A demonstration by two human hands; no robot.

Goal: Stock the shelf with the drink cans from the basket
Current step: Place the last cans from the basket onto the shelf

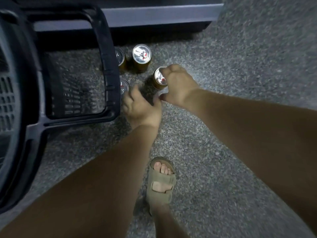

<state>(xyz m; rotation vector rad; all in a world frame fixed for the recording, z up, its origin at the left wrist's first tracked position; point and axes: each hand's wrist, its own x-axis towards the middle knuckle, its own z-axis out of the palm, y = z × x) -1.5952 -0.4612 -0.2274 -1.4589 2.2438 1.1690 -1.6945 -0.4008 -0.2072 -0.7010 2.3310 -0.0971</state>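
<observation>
Both forearms reach to twelve o'clock; right hand (178,85) grips one can (158,79); left hand (141,107) hangs loosely open; three cans (142,56) wait on floor (240,66), none visibly on shelf (154,14) yet.

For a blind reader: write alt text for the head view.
The right hand grips a tilted can by its top, above the floor; the left hand reaches beside it. Three more cans stand by a dark basket.

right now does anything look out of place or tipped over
Yes. The cans stand on the floor, not the shelf or basket. One can leans, tilted in the right hand; another can stands upright. No spills visible.
</observation>
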